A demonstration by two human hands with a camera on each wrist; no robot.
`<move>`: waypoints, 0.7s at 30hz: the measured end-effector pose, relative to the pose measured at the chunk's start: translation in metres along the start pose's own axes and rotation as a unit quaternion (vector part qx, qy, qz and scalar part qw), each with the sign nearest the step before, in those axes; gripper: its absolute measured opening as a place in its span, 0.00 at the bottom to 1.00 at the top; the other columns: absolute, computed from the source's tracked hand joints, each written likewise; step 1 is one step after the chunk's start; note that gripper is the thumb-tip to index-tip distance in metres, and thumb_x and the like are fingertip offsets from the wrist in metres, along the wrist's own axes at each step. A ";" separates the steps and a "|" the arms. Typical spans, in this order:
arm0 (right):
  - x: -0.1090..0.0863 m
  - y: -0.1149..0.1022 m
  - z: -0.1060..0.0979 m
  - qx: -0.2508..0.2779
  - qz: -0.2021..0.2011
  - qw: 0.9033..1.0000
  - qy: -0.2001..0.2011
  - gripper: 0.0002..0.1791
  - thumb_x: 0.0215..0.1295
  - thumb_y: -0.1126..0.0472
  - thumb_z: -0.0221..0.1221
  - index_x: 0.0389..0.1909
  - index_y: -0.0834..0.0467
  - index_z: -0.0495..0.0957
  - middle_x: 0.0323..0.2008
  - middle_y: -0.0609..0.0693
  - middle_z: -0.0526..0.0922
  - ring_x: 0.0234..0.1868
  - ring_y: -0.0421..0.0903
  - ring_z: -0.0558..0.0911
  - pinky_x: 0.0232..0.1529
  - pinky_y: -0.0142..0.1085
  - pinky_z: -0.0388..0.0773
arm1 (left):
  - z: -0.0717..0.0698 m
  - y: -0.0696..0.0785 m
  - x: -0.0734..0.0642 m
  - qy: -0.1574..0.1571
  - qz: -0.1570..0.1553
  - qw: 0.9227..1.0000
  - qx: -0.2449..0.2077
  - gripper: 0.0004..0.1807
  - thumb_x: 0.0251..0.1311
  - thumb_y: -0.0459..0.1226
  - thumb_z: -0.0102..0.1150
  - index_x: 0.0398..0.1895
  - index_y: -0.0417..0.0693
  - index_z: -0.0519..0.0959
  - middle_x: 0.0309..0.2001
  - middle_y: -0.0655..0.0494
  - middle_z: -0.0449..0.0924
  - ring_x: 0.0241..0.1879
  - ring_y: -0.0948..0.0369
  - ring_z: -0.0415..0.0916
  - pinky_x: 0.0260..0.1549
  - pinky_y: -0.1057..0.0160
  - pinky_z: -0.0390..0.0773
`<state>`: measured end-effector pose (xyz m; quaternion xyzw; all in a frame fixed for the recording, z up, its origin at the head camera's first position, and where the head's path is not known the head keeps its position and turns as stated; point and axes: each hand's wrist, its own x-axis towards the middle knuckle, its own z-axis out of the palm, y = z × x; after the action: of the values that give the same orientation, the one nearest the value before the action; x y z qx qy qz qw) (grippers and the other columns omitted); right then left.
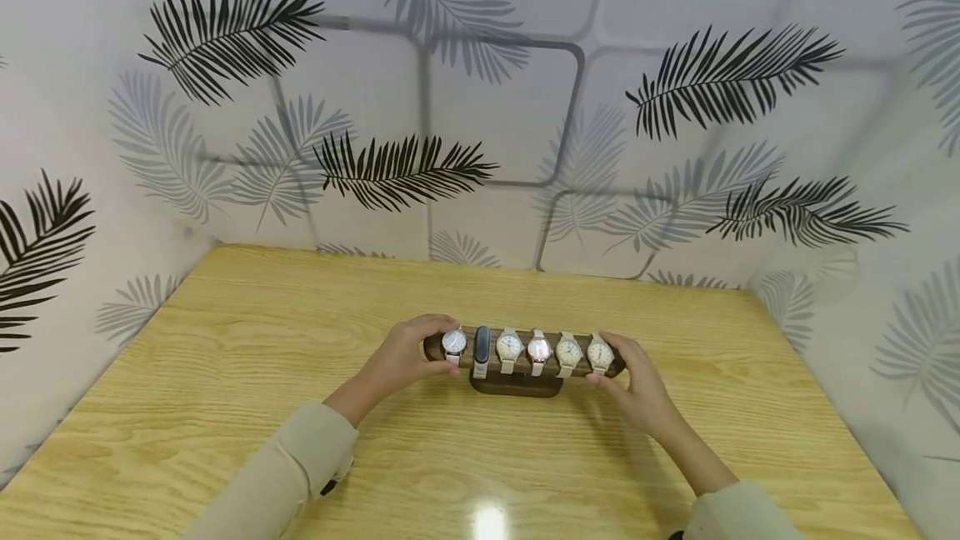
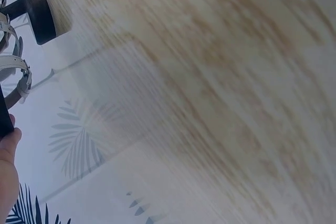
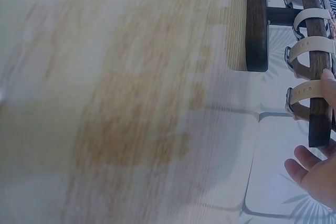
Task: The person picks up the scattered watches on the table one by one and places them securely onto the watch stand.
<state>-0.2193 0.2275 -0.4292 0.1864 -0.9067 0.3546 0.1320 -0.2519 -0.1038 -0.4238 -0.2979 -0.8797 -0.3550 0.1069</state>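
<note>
A dark wooden watch stand (image 1: 517,389) stands on the table, its raised bar carrying a row of several watches. At the bar's left end, my left hand (image 1: 408,354) grips with thumb in front and fingers behind, beside a white-faced watch (image 1: 453,342). Across at the other end, my right hand (image 1: 637,382) holds the bar, the thumb near the last cream-strapped watch (image 1: 600,354). A fitness band (image 1: 482,345) with a dark screen sits second from left. In the right wrist view, the thumb lies on the bar (image 3: 318,124) and other fingers extend past its end.
The light wood-grain table (image 1: 300,315) reaches back to a wall (image 1: 495,107) printed with feather-like leaves. A bright light reflection lies on the near tabletop. The stand's dark base (image 3: 257,24) rests under the middle of the bar.
</note>
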 end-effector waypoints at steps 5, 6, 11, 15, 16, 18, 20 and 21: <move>0.002 0.003 0.000 -0.012 -0.011 1.000 0.000 0.32 0.56 0.66 0.63 0.62 0.68 0.64 0.56 0.68 0.69 0.57 0.64 0.69 0.54 0.60 0.68 | 0.000 0.001 0.000 -0.004 -0.007 1.000 0.000 0.33 0.41 0.39 0.72 0.55 0.39 0.75 0.55 0.45 0.76 0.57 0.49 0.72 0.54 0.54 0.74; 0.002 0.003 0.000 -0.015 -0.011 1.000 -0.001 0.32 0.56 0.66 0.63 0.61 0.68 0.64 0.56 0.68 0.69 0.57 0.64 0.69 0.54 0.60 0.68 | 0.000 0.001 0.000 -0.004 -0.009 1.000 0.000 0.33 0.41 0.39 0.72 0.55 0.39 0.75 0.55 0.45 0.76 0.57 0.49 0.72 0.54 0.54 0.74; 0.004 0.005 -0.002 -0.022 -0.004 1.000 -0.013 0.32 0.56 0.65 0.63 0.62 0.68 0.64 0.57 0.68 0.69 0.58 0.66 0.67 0.55 0.62 0.65 | 0.002 0.001 0.000 -0.008 -0.027 1.000 -0.007 0.34 0.43 0.38 0.72 0.57 0.39 0.73 0.57 0.44 0.74 0.57 0.49 0.72 0.54 0.53 0.74; 0.002 0.007 -0.004 -0.027 0.006 0.999 -0.026 0.36 0.57 0.62 0.63 0.65 0.68 0.60 0.61 0.69 0.65 0.62 0.68 0.61 0.57 0.65 0.61 | 0.004 0.004 -0.003 -0.029 -0.056 0.998 -0.007 0.40 0.46 0.41 0.70 0.64 0.41 0.66 0.62 0.45 0.69 0.62 0.49 0.67 0.58 0.52 0.71; 0.000 0.008 -0.005 -0.028 0.006 0.999 -0.022 0.38 0.57 0.61 0.63 0.65 0.68 0.59 0.62 0.69 0.63 0.62 0.69 0.60 0.58 0.66 0.59 | 0.004 0.004 -0.004 -0.034 -0.063 0.997 -0.005 0.41 0.46 0.42 0.70 0.66 0.43 0.64 0.64 0.46 0.67 0.63 0.49 0.65 0.59 0.51 0.69; -0.004 0.009 -0.007 -0.030 0.004 0.999 -0.010 0.39 0.57 0.60 0.63 0.66 0.68 0.57 0.63 0.70 0.61 0.63 0.70 0.57 0.57 0.68 0.57 | 0.004 0.006 -0.007 -0.034 -0.060 0.998 0.012 0.44 0.47 0.46 0.69 0.68 0.44 0.61 0.66 0.45 0.63 0.65 0.47 0.61 0.62 0.47 0.66; -0.010 0.011 -0.008 -0.044 -0.016 0.999 0.012 0.40 0.57 0.60 0.64 0.67 0.68 0.56 0.64 0.70 0.59 0.63 0.71 0.57 0.56 0.69 0.56 | 0.003 0.006 -0.012 -0.023 -0.045 0.998 0.044 0.45 0.47 0.49 0.68 0.68 0.44 0.60 0.67 0.45 0.61 0.66 0.45 0.59 0.63 0.43 0.62; -0.014 0.012 -0.010 -0.058 -0.031 0.998 0.025 0.40 0.56 0.60 0.64 0.67 0.68 0.56 0.63 0.70 0.60 0.63 0.71 0.58 0.55 0.69 0.57 | 0.002 0.007 -0.014 -0.015 -0.036 0.997 0.066 0.46 0.47 0.51 0.68 0.68 0.45 0.60 0.67 0.44 0.60 0.67 0.44 0.58 0.63 0.41 0.60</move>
<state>-0.2111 0.2453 -0.4343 0.1977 -0.9158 0.3021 0.1762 -0.2364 -0.1051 -0.4272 -0.2635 -0.9129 -0.2954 0.0999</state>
